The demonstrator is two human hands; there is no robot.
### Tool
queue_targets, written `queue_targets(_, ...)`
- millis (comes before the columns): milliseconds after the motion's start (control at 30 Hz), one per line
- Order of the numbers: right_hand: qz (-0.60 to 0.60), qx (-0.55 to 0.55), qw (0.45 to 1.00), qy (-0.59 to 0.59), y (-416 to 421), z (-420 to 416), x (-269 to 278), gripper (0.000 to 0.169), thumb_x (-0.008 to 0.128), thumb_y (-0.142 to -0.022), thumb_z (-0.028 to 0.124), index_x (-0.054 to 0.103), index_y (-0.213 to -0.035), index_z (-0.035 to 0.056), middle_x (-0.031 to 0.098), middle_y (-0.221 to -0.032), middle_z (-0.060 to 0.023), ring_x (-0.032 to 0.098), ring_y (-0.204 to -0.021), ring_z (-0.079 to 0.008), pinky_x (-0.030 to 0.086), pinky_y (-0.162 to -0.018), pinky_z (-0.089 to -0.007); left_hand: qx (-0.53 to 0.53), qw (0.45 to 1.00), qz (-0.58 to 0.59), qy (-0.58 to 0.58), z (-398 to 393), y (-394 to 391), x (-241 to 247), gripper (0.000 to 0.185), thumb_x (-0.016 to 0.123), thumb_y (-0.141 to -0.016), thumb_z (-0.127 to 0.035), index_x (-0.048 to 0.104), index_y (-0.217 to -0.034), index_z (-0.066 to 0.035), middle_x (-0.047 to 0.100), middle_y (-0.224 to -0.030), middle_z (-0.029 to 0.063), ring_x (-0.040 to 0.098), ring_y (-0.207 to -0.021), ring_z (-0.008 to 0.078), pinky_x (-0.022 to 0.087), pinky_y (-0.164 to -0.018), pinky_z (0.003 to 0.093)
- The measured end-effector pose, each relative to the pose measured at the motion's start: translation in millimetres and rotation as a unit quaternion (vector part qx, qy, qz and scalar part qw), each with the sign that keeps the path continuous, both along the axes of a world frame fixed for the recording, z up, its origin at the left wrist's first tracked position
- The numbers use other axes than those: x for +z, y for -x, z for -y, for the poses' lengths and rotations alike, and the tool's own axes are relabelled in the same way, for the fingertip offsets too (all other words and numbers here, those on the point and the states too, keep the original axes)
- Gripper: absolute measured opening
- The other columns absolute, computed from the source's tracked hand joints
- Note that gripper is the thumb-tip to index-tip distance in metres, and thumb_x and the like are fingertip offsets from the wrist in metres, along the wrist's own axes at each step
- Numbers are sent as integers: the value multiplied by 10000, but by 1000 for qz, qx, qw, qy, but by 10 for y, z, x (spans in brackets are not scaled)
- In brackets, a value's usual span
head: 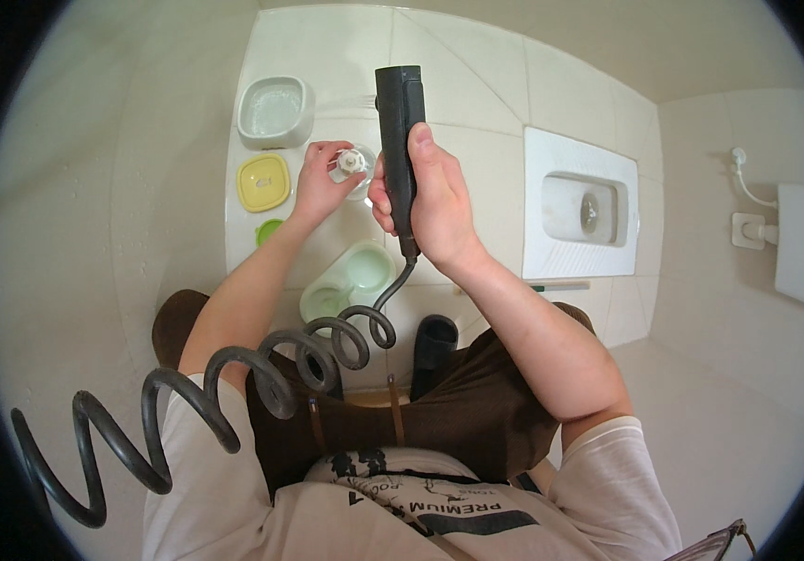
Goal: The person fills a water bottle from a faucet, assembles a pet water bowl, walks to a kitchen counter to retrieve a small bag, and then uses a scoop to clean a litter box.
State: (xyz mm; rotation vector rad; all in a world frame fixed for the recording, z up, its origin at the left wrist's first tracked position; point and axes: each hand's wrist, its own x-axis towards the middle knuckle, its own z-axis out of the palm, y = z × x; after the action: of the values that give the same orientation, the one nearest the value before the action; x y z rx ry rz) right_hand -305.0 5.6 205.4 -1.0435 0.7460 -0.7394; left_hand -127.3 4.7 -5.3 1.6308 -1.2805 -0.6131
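Note:
My right hand [437, 189] is closed around a black handheld sprayer [398, 140], held upright in the picture, its coiled black hose [261, 365] running off to the lower left. Thin streams of water leave the sprayer's head towards the left. With thumb and fingers my left hand [326, 179] grips a clear container with a white top part [353, 163], partly hidden behind the right hand. Left of it are a square white basin holding water [275, 111] and a yellow lid [263, 183]. A green piece [268, 230] shows beside my left forearm.
A pale green double bowl [348, 280] stands on the tiled floor before my feet. To the right lies a white squat toilet [581, 203], with a thin stick-like thing [563, 287] below it. Walls rise at both sides. A dark slipper [435, 343] shows between my knees.

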Motion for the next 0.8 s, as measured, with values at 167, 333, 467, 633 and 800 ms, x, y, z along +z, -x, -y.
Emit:
queue_targets(167,9,3,1000,20,19,-4,4,553,336,-1080,517,529,-898,32,542,-639,-38,492,-488,-106,412,-465,-259,21,998,-37,-51,23,24,54,511,865,-738,-108,636,-1191,-58,583,-1181,121,664,-1065,266,558,-951,369)
queue_targets(333,14,2,999,29,10,-12,17,550,336,-1082,514,527,-904,29,542,-640,-43,492,-491,-106,413,-469,-259,-10,998,-61,0,0,-13,-60,507,855,-750,-110,644,-1208,-60,577,-1189,114,652,-1086,272,549,-930,379)
queue_targets(467,18,-2,999,27,20,-11,15,547,342,-1081,514,526,-908,29,540,-639,-43,492,-493,-106,413,-471,-257,-21,999,23,-11,-8,4,-44,485,847,-761,-121,645,-1198,-61,584,-1174,110,652,-1084,275,543,-935,388)
queue_targets(633,15,-7,1000,21,17,-19,25,544,343,-1082,512,523,-904,30,540,-639,-41,492,-494,-105,414,-469,-255,22,1000,-14,-2,10,42,-35,441,848,-753,-97,643,-1140,-48,598,-1152,110,666,-1056,272,553,-931,374)
queue_targets(800,15,-11,999,27,18,-18,5,555,349,-1075,530,523,-901,33,545,-640,-41,494,-492,-103,410,-462,-253,10,999,-48,14,12,7,-65,446,854,-733,-51,651,-1130,-41,614,-1120,118,685,-1016,271,570,-921,358)
